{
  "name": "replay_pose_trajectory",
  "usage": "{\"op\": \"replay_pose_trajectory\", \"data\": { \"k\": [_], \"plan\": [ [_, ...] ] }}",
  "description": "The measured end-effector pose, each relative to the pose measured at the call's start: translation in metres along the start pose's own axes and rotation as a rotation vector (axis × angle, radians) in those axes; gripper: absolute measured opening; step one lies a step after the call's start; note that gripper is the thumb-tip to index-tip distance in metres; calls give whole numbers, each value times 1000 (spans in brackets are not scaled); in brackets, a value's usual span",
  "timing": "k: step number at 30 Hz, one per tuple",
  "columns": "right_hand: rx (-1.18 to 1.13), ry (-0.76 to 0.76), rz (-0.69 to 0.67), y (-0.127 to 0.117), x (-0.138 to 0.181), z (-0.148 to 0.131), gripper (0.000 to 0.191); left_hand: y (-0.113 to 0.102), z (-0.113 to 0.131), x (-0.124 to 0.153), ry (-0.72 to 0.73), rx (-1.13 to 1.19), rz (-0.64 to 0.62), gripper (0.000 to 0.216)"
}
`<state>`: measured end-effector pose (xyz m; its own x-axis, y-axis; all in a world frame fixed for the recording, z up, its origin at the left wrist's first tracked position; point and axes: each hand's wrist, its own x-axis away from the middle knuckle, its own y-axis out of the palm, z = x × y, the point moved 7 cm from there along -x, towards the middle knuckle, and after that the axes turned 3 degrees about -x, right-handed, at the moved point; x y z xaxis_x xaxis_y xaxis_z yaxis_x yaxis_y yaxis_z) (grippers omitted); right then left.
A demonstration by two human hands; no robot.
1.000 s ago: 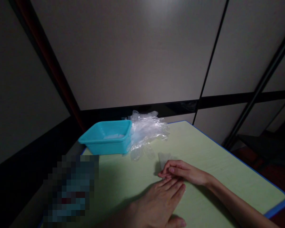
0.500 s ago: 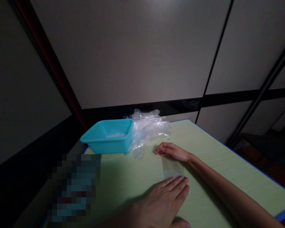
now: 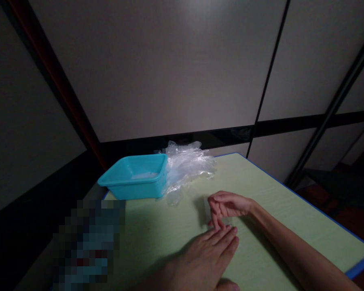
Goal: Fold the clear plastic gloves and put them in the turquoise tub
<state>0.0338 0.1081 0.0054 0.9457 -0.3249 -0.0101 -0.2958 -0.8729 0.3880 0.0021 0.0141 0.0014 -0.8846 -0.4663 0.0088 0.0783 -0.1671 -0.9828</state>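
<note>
My left hand (image 3: 204,254) lies flat on the table, its fingers stretched out and held together. Just beyond its fingertips my right hand (image 3: 227,208) is curled, the fingers bent down and toward me around a thin clear plastic sheet (image 3: 206,206). One edge of the sheet rises left of the right hand. Most of the sheet is hidden behind the fingers, so its exact shape cannot be told. Behind the hands lies a loose pile of clear crinkled plastic (image 3: 189,163), which looks like disposable gloves.
A turquoise plastic basin (image 3: 136,190) with something whitish inside stands at the back left, touching the pile. The pale green table (image 3: 309,226) has a blue edge. Cabinet panels (image 3: 176,72) rise behind it. A blurred-out item (image 3: 91,246) sits at the left edge.
My right hand has come back toward my left fingertips, bringing the far part of the plastic sheet up and over with it. My left hand stays pressed flat. The view has shifted slightly.
</note>
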Motion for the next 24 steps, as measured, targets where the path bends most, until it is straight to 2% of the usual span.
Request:
{"op": "replay_pose_trajectory", "data": {
  "k": [2,3,7,10,14,24],
  "plan": [
    [-38,158,-103,9,0,14,42,2,-1,0,-17,-4,-21,67],
    [-45,201,-104,8,-1,19,44,2,-1,0,-19,-8,-24,68],
    [-51,209,9,-12,-10,23,53,-2,1,-1,6,-35,0,66],
    [-38,126,96,-30,-17,16,57,-5,3,0,15,-45,13,65],
    [30,-64,271,-51,-22,1,56,-4,3,0,23,-33,3,67],
    [149,-384,576,-66,-18,-18,46,-6,3,0,21,-38,-7,68]
  ]
}}
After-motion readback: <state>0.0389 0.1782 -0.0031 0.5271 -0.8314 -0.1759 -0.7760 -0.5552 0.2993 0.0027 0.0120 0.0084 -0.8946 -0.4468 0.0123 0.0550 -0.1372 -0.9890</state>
